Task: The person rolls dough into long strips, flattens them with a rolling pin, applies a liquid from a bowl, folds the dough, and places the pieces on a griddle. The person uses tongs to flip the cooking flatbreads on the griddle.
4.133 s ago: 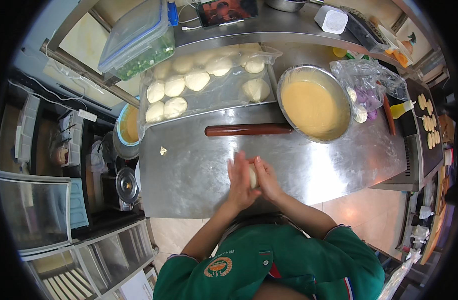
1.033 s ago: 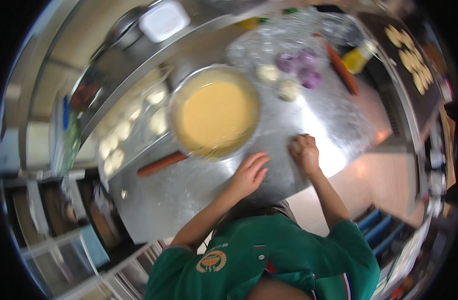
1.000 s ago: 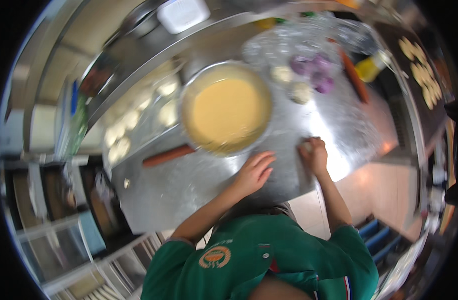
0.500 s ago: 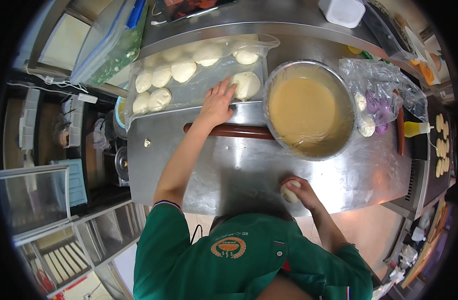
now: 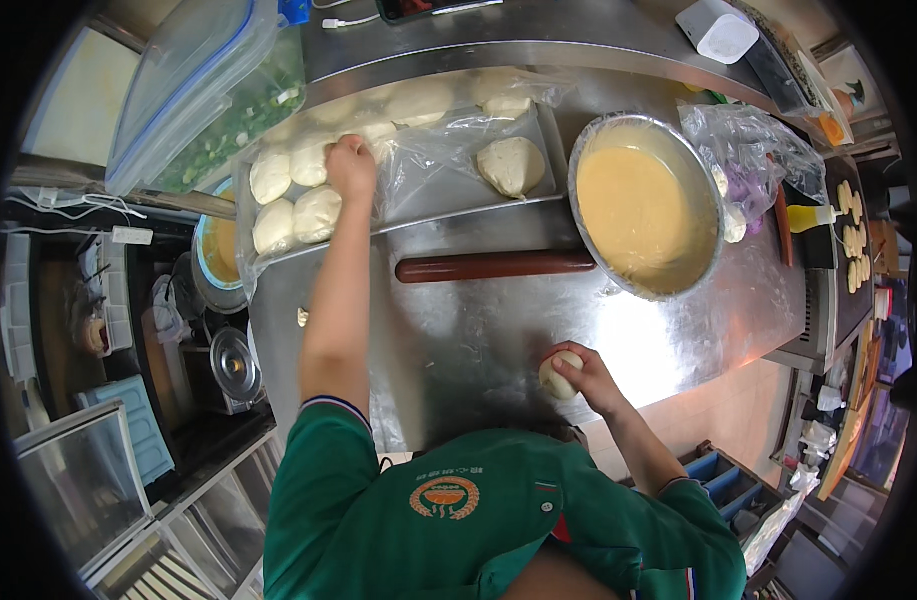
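Note:
In my right hand (image 5: 584, 378), just above the steel table's near edge, a small ball of white dough (image 5: 557, 378) is gripped. My left hand (image 5: 352, 168) is reaching over the metal tray (image 5: 439, 213), its fingers closed on the clear plastic film (image 5: 429, 150) that lies wrinkled across it. Pale dough pieces rest in the tray: one stands alone at the right end, a round dough piece (image 5: 511, 166), and several dough pieces (image 5: 274, 227) sit around my left hand. Film covers the far row in part.
A brown rolling pin (image 5: 494, 266) lies in front of the tray. Right of it stands a steel bowl of beige batter (image 5: 644, 210). Further right are a plastic bag (image 5: 754, 150), a yellow squeeze bottle (image 5: 812, 219) and a griddle (image 5: 847, 270). A tub of chopped greens (image 5: 249, 135) stands back left.
My left hand has moved left, from beside the lone dough piece to the left group, and its spread fingers have closed on the film. The right hand still holds its dough ball.

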`<state>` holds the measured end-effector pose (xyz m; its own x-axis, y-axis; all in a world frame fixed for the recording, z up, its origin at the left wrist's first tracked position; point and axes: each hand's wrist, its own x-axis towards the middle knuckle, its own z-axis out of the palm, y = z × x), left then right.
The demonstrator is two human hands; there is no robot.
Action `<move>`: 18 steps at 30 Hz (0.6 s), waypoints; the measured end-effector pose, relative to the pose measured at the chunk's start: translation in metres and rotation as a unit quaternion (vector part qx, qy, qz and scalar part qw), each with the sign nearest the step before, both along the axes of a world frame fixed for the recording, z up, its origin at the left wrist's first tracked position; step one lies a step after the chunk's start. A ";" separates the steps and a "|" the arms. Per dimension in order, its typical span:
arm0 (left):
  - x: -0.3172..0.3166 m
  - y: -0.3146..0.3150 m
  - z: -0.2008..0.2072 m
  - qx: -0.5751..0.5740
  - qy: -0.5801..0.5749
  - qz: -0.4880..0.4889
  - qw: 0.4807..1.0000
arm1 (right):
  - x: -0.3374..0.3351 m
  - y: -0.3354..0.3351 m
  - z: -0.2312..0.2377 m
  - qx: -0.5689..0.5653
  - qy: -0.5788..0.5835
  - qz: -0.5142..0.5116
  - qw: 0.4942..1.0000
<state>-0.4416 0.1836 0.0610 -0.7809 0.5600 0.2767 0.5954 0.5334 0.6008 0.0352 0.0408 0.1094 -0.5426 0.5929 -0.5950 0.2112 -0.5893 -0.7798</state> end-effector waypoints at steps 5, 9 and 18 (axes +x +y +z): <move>0.111 0.004 0.009 0.094 0.099 -0.427 0.894 | -0.006 -0.003 0.004 0.453 -0.147 0.059 0.878; 0.159 0.063 0.011 0.027 0.024 -0.494 0.869 | -0.007 0.002 -0.016 0.677 -0.225 0.192 0.674; 0.177 0.072 -0.002 -0.201 0.122 -0.441 0.866 | 0.011 0.008 -0.046 0.619 -0.223 0.227 0.718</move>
<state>-0.2644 0.2556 0.0586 0.0543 0.9984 0.0181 0.9611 -0.0572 0.2702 0.0465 0.0485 0.0633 -0.7668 0.6390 0.0606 0.5537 0.7063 -0.4410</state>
